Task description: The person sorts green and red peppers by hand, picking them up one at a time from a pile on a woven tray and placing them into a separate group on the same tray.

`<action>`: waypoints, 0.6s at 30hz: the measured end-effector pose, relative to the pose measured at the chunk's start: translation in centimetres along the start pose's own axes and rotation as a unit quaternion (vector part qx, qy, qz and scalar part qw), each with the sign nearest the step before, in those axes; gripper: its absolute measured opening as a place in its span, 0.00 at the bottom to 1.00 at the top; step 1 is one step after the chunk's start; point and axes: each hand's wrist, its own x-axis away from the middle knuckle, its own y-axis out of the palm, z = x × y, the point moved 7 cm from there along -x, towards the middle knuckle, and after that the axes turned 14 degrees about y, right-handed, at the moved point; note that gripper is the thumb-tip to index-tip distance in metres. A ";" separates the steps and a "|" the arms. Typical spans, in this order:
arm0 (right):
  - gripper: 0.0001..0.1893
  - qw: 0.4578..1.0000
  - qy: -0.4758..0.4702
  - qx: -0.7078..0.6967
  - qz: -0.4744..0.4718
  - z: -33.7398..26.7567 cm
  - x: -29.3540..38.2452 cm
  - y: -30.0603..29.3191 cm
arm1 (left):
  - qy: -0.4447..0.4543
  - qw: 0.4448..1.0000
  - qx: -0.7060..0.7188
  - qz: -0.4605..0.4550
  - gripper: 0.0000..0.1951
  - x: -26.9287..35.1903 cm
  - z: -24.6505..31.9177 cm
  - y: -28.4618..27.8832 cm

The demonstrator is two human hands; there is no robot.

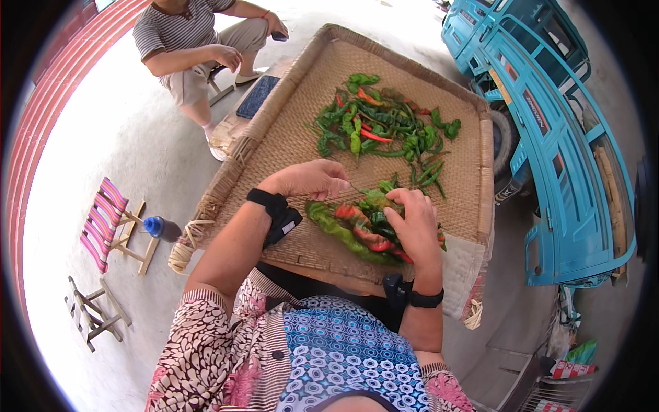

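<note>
A shallow woven tray [288,149] lies before me with two heaps of chili peppers on it. My left hand [316,179] is over the near middle of the tray, thumb and forefinger pinched at a thin stem. That stem leads to a green pepper [377,199], which the fingers of my right hand [416,219] grip from the right side. Under and around it lie large wrinkled peppers, among them a long green one [334,229] and a red-and-green one [370,238]. Farther off is the heap of thinner green and red peppers [381,121].
Beyond the tray's left edge sits another person [188,51] holding a phone. A dark phone-like slab [257,97] lies on a board there. To the left are a striped folding stool [105,224], a blue-capped bottle [162,228] and a wooden stool frame [98,311]. A blue cargo vehicle [561,154] stands right.
</note>
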 end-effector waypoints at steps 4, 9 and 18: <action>0.10 0.992 -0.039 -0.114 -0.033 -0.7 0.2 0.9 | -0.002 0.999 0.001 -0.036 0.16 -0.1 0.1 0.5; 0.10 0.972 -0.017 -0.233 -0.007 -1.1 -0.3 0.4 | 0.033 0.999 -0.005 -0.003 0.16 -0.1 0.7 0.3; 0.10 0.908 0.068 -0.413 -0.007 0.6 -1.3 0.5 | 0.083 0.964 0.240 0.083 0.14 0.0 1.9 -1.0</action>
